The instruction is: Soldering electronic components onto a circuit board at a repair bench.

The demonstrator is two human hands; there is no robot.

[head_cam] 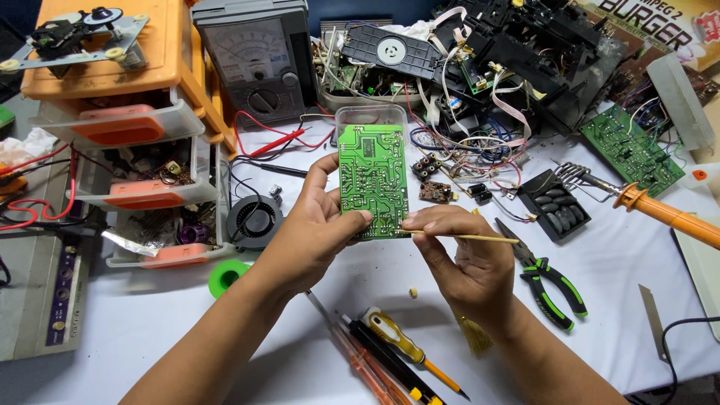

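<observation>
My left hand point(311, 229) holds a green circuit board point(372, 176) upright by its left edge and lower corner, solder side toward me. Fingers of my right hand point(461, 251) touch the board's lower right corner and pinch a thin yellowish stick point(480, 238) that points to the right. A small brush tuft point(475, 334) shows below my right wrist. A clear plastic box point(370, 115) stands just behind the board.
Several screwdrivers point(390, 349) lie near the front. Green-handled pliers point(551, 281) lie to the right, with an orange soldering iron point(660, 211) and a second green board point(630, 150). At left stand an orange drawer unit point(127, 120), a black fan point(253, 221) and a grey analogue multimeter point(259, 60). Wires and parts point(465, 90) pile at the back.
</observation>
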